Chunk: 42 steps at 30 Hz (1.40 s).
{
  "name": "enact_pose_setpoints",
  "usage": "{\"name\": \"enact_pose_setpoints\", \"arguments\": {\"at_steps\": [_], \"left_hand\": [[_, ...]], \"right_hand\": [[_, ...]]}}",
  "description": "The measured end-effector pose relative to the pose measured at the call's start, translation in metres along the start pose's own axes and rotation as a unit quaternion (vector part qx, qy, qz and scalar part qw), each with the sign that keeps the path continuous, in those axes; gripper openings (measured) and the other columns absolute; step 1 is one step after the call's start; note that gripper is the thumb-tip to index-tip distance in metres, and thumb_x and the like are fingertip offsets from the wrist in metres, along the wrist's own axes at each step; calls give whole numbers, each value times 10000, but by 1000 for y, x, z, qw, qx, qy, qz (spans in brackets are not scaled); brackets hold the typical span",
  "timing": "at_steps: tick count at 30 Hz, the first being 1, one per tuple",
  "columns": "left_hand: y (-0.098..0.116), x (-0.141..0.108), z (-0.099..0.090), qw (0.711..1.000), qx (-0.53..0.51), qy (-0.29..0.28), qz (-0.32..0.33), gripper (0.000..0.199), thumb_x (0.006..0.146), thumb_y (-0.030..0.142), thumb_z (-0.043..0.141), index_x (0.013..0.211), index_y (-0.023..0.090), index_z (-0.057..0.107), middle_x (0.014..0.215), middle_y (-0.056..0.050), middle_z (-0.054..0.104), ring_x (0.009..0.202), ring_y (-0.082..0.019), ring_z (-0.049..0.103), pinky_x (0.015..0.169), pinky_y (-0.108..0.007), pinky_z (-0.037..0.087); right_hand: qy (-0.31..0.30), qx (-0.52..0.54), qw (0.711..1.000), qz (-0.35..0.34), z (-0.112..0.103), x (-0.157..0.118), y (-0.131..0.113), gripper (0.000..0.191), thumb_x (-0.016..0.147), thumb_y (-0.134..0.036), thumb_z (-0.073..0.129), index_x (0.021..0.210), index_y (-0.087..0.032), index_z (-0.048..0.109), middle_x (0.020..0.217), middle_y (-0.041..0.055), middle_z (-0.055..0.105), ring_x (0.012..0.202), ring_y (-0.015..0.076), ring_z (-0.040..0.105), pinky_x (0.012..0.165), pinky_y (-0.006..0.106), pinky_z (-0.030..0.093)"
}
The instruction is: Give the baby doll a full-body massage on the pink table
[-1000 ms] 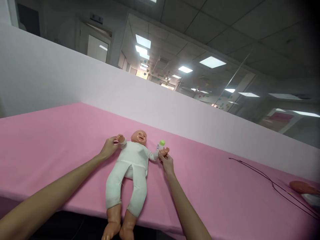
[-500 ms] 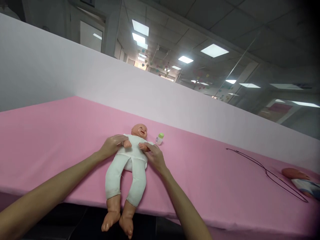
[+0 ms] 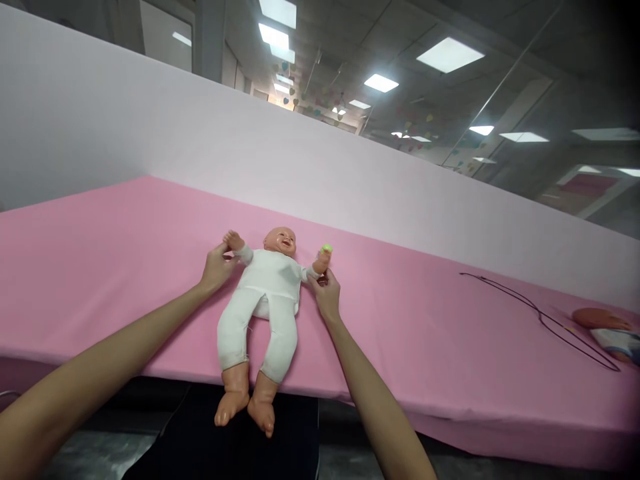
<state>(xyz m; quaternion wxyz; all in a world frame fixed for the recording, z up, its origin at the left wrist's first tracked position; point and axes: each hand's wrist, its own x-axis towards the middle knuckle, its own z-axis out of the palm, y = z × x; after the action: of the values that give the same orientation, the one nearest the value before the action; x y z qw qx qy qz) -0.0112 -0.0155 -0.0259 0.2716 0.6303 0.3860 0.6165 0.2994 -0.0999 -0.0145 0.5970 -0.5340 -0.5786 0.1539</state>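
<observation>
A baby doll (image 3: 273, 273) in white clothes lies on its back on the pink padded table (image 3: 400, 313), its bare feet past the front edge. My left hand (image 3: 219, 268) is closed around the doll's arm on the left, near its wrist. On the other side my right hand (image 3: 327, 293) grips the doll's other arm by the wrist. Both of the doll's arms are spread outward and raised. Behind the doll's right-side hand, a small bottle with a green cap (image 3: 327, 248) is mostly hidden.
A thin dark looped cord (image 3: 540, 313) lies toward the right of the table. Beside it, at the right edge, is a second doll (image 3: 603, 327), partly cut off. A white partition wall (image 3: 200, 147) runs along the back, with glass above.
The doll's arms have moved from its chest outward to both sides, with my hands holding them. The bottle has become mostly covered by the doll's hand. The camera view has tilted down somewhat.
</observation>
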Motion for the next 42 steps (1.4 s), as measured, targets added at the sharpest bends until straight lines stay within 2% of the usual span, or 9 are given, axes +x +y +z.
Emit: {"name": "enact_pose_setpoints", "arguments": {"at_steps": [8, 12, 15, 20, 26, 29, 32, 38, 42], "left_hand": [[11, -7, 1, 912, 193, -170, 320, 355, 1001, 153, 494, 1115, 271, 809, 1173, -86, 790, 1122, -257, 699, 913, -412, 564], [7, -8, 0, 954, 141, -148, 219, 297, 975, 217, 558, 1178, 253, 773, 1240, -91, 766, 1159, -278, 686, 986, -433, 544], [2, -5, 1, 997, 31, -46, 44, 248, 910, 282, 618, 1107, 194, 741, 1131, -105, 778, 1025, -275, 720, 882, -395, 578], [-9, 3, -2, 967, -124, 80, -206, 231, 743, 331, 729, 883, 151, 692, 863, -96, 749, 736, -241, 713, 674, -350, 581], [4, -2, -4, 999, -22, -24, 1, 226, 836, 263, 644, 1016, 188, 758, 1041, -91, 786, 930, -265, 731, 779, -354, 585], [8, -7, -2, 976, 77, -127, 158, 294, 921, 240, 568, 1102, 244, 801, 1192, -84, 780, 1093, -268, 710, 917, -391, 569], [5, -9, 0, 946, 134, -168, 244, 341, 974, 235, 510, 1109, 275, 820, 1227, -84, 776, 1138, -259, 703, 963, -415, 554], [4, -8, 0, 988, 67, -99, 99, 275, 897, 246, 591, 1091, 225, 785, 1164, -85, 788, 1056, -270, 720, 879, -386, 583], [-6, -1, -4, 994, -52, 19, -92, 237, 808, 344, 682, 953, 161, 723, 968, -107, 776, 848, -266, 731, 713, -363, 600]], "right_hand": [[-185, -204, 919, -282, 0, -7, -7, 350, 1053, -224, 471, 1262, -293, 743, 1396, 63, 704, 1174, 263, 695, 1012, 458, 549], [-118, -156, 962, -190, 4, -9, -4, 365, 1000, -228, 507, 1314, -266, 689, 1386, 74, 702, 1258, 281, 654, 1072, 485, 526], [-2, -63, 998, -16, 4, -7, 2, 293, 952, -384, 619, 1186, -215, 664, 1065, 86, 778, 932, 271, 738, 799, 415, 623], [64, 105, 976, 179, -3, -2, 10, 394, 886, -574, 685, 1032, -235, 546, 748, 35, 729, 576, 225, 703, 447, 285, 526], [-39, 46, 998, 19, 1, -6, 1, 419, 890, -403, 678, 1260, -214, 631, 1212, 97, 758, 896, 243, 776, 731, 354, 644], [-141, -31, 984, -108, 0, -10, -3, 394, 926, -258, 574, 1296, -245, 708, 1448, 64, 668, 1344, 270, 622, 1168, 462, 482], [-194, -86, 965, -151, -1, -12, -7, 392, 945, -214, 532, 1265, -273, 751, 1535, 32, 598, 1439, 253, 542, 1240, 459, 402], [-109, -14, 991, -74, 8, -13, -4, 440, 888, -226, 542, 1297, -229, 705, 1432, 72, 677, 1361, 261, 608, 1191, 467, 460], [6, 109, 990, 93, 7, -8, 11, 388, 867, -460, 696, 1139, -190, 635, 1050, 109, 790, 853, 262, 778, 741, 388, 653]]}}
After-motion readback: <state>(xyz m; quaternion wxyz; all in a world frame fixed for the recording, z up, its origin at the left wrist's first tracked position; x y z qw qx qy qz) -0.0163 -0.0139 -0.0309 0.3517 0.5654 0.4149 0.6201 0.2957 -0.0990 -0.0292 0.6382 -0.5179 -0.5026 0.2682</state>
